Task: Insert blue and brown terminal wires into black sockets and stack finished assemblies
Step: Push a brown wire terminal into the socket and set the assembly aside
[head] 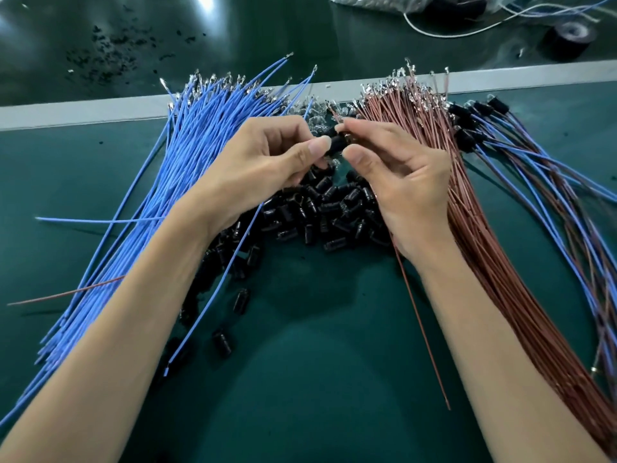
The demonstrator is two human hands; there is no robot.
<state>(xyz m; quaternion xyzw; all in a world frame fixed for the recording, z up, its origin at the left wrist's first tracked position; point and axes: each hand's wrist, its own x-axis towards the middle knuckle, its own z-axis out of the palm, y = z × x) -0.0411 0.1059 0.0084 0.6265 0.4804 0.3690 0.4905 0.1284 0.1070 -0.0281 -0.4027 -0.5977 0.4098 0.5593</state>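
Observation:
My left hand (267,162) pinches a black socket (335,146) between thumb and fingers; a blue wire (213,295) trails from under that hand toward me. My right hand (397,175) pinches a brown wire (420,325) at the socket's right end, and its tail runs down past my wrist. A fan of blue terminal wires (187,155) lies at the left, a fan of brown terminal wires (484,228) at the right. Loose black sockets (320,208) are heaped under my hands. Finished assemblies (534,162) with black sockets lie at the far right.
The green mat (317,379) stretches toward me between my forearms. A grey rail (83,111) crosses behind the wires. Beyond it sit a black tape roll (571,38), a white cord (467,33) and scattered black bits (107,55). One stray brown wire (66,292) crosses the blue fan.

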